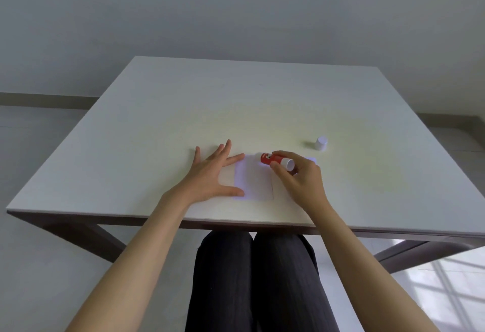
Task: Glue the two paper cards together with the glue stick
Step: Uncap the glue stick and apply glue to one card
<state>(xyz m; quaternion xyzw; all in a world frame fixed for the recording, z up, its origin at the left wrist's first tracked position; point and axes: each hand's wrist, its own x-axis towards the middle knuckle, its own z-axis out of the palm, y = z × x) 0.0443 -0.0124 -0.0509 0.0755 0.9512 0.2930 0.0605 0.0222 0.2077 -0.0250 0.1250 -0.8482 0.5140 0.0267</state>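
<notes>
the left hand (210, 174) lies open and flat, pinning the thin white paper card (256, 182) near the pale table's (157, 111) front edge. the right hand (299, 176) pinches the light, rigid red glue stick (273, 159) mid-barrel, tip at the card's far edge. the flimsy card probably slides unless pinned. the white cap (321, 143) stands apart.

A pale square table (162, 111) on dark legs (86, 237) stands against a plain grey-white wall (236, 8) — glossy floor (446, 284) at the lower right corner mirrors a gridded window's light.
</notes>
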